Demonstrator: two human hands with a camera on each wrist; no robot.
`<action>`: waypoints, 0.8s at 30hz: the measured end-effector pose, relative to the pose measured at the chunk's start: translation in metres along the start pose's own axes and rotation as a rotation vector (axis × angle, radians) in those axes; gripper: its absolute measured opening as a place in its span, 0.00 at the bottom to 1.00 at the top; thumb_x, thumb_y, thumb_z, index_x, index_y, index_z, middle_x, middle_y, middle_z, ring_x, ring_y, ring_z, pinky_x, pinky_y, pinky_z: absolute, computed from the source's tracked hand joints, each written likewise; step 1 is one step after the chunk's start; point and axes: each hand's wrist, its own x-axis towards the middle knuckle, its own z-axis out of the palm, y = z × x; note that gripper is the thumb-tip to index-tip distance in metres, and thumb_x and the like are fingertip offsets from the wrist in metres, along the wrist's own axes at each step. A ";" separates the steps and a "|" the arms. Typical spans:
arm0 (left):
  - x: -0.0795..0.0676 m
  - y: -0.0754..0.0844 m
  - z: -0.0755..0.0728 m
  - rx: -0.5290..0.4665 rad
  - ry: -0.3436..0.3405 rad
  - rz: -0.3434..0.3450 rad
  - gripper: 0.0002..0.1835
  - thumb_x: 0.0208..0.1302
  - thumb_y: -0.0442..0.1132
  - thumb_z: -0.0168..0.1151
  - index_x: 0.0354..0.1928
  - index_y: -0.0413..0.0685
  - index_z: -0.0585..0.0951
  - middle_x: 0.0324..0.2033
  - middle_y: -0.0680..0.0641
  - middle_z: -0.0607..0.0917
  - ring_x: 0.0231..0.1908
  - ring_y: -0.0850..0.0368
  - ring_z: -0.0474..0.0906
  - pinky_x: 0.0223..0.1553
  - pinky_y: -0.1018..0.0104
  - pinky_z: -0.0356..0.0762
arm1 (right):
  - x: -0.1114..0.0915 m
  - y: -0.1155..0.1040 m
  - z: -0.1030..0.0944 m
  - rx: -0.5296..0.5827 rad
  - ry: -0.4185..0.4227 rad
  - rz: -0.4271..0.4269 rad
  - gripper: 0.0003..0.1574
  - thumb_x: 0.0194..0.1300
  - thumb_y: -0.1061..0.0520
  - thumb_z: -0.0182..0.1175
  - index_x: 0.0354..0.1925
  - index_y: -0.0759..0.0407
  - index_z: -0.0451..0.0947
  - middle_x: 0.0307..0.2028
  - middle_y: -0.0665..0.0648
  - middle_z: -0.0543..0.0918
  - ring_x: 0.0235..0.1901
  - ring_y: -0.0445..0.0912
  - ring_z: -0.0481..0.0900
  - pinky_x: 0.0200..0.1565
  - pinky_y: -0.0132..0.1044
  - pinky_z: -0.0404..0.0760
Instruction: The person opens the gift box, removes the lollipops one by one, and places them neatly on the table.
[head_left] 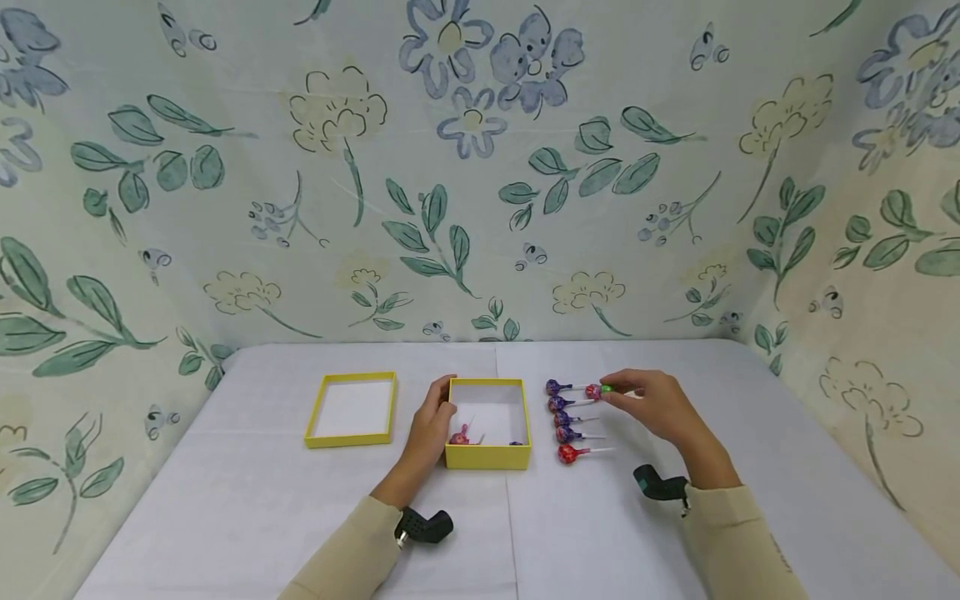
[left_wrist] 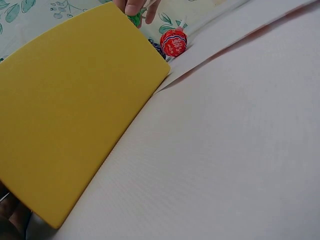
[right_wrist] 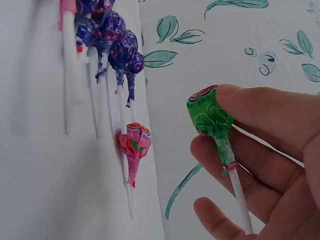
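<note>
My left hand (head_left: 429, 429) grips the left wall of a yellow open-topped box (head_left: 487, 457). Inside the box lie a pink lollipop (head_left: 460, 437) and, partly hidden by the front wall, something dark purple. In the right wrist view, my right hand (right_wrist: 270, 160) pinches a green-wrapped lollipop (right_wrist: 210, 114) between thumb and fingers, its white stick pointing down. Close by, another pink lollipop (right_wrist: 135, 141) lies on the table beside the top of a column of several purple lollipops (head_left: 564, 419). A red lollipop (head_left: 567, 454) is at the column's near end.
A yellow-rimmed lid (head_left: 349, 442), white inside, lies left of the box. White cloth (head_left: 247, 500) covers the table, with a crease running through its middle. Floral fabric (head_left: 480, 208) hangs behind and along the sides.
</note>
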 end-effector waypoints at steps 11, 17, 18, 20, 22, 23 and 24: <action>-0.001 0.002 0.000 0.006 0.004 -0.016 0.27 0.68 0.36 0.41 0.70 0.49 0.63 0.68 0.47 0.67 0.67 0.50 0.62 0.68 0.49 0.57 | 0.003 0.003 0.013 -0.018 -0.027 0.043 0.20 0.62 0.61 0.64 0.53 0.62 0.78 0.48 0.61 0.82 0.50 0.58 0.79 0.51 0.53 0.78; -0.001 0.003 0.000 0.008 0.006 -0.020 0.27 0.68 0.36 0.41 0.70 0.50 0.63 0.69 0.46 0.65 0.69 0.50 0.59 0.68 0.49 0.55 | 0.006 0.004 0.020 -0.069 -0.054 0.021 0.21 0.61 0.64 0.64 0.53 0.65 0.79 0.47 0.62 0.80 0.46 0.54 0.79 0.49 0.50 0.79; -0.002 0.004 0.000 0.009 0.006 -0.018 0.27 0.68 0.36 0.41 0.70 0.50 0.63 0.69 0.46 0.65 0.69 0.50 0.59 0.68 0.49 0.55 | 0.006 0.004 0.021 -0.075 -0.056 0.016 0.20 0.61 0.64 0.64 0.53 0.65 0.79 0.46 0.61 0.80 0.45 0.54 0.79 0.49 0.50 0.80; -0.002 0.004 0.000 0.009 0.005 -0.014 0.27 0.68 0.36 0.41 0.70 0.49 0.63 0.69 0.46 0.65 0.69 0.50 0.59 0.68 0.48 0.54 | 0.007 0.004 0.022 -0.079 -0.059 0.003 0.20 0.60 0.64 0.64 0.52 0.66 0.80 0.45 0.61 0.80 0.45 0.53 0.78 0.49 0.50 0.79; -0.002 0.005 0.000 0.006 0.006 -0.011 0.27 0.68 0.36 0.41 0.70 0.49 0.63 0.69 0.46 0.65 0.68 0.50 0.60 0.68 0.49 0.54 | 0.006 0.005 0.024 -0.079 -0.058 -0.009 0.20 0.60 0.64 0.64 0.52 0.65 0.80 0.44 0.60 0.80 0.46 0.54 0.79 0.50 0.51 0.79; -0.002 0.005 0.000 0.005 0.006 -0.012 0.27 0.68 0.36 0.41 0.70 0.49 0.63 0.69 0.46 0.66 0.68 0.50 0.60 0.68 0.49 0.55 | 0.006 0.006 0.024 -0.081 -0.054 -0.020 0.20 0.60 0.64 0.64 0.51 0.65 0.80 0.44 0.60 0.80 0.46 0.55 0.79 0.51 0.52 0.78; -0.002 0.005 0.000 0.004 0.007 -0.012 0.27 0.68 0.36 0.41 0.70 0.49 0.63 0.69 0.46 0.66 0.68 0.50 0.61 0.68 0.49 0.55 | 0.006 0.006 0.024 -0.084 -0.049 -0.028 0.19 0.60 0.64 0.65 0.51 0.64 0.80 0.44 0.59 0.81 0.46 0.55 0.79 0.51 0.52 0.78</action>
